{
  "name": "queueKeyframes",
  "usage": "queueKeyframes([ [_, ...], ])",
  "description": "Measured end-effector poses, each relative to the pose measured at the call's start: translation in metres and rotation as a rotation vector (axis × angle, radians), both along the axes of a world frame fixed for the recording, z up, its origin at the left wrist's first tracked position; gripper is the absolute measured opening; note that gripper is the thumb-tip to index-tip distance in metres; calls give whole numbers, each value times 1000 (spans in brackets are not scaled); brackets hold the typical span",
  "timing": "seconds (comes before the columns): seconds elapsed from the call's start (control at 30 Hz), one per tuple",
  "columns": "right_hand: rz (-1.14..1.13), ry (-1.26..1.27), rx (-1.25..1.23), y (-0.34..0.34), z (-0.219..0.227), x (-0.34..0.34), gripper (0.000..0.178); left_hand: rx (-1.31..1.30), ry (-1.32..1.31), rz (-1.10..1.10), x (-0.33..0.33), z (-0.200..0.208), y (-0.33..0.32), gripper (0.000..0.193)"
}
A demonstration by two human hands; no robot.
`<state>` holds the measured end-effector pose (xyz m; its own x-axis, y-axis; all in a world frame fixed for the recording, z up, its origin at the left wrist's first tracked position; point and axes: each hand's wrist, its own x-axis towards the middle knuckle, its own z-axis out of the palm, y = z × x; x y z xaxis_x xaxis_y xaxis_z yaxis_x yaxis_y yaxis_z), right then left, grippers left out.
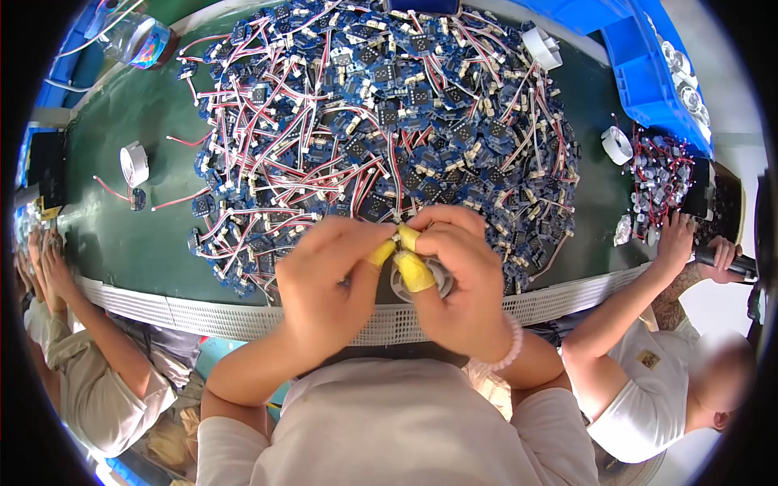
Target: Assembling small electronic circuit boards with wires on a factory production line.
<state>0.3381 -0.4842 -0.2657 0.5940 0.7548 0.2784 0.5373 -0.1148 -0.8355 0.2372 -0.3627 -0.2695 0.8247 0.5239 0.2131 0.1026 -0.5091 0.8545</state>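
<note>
My left hand [332,279] and my right hand [463,279] meet at the near edge of a heap of small blue circuit boards [389,113] with red, white and black wire leads. Yellow tape wraps some fingertips on both hands. Between the fingertips is a small pale connector [396,237], partly hidden; the left hand pinches it. The right hand's lower fingers hold a white round plastic housing [443,277], mostly covered by the thumb. A pink bead bracelet [512,342] circles my right wrist.
The green table [113,235] has a white perforated edge strip [203,316]. White rings lie left [134,164], far [541,49] and right [617,146]. A bottle [138,40] and blue bin [648,73] stand at the far corners. Co-workers' arms [105,332] [624,308] reach in both sides.
</note>
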Motion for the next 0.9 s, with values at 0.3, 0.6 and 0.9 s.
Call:
queueKeyframes([
  [0.3,367,-632,-273,23,10,72,18,-997,89,13,-4,7,26,23],
  [0.6,622,-748,-333,36,2,77,10,-1027,80,16,-5,11,29,24],
  [0.9,456,-456,-130,28,-13,79,17,-952,-18,122,-21,7,33,24],
])
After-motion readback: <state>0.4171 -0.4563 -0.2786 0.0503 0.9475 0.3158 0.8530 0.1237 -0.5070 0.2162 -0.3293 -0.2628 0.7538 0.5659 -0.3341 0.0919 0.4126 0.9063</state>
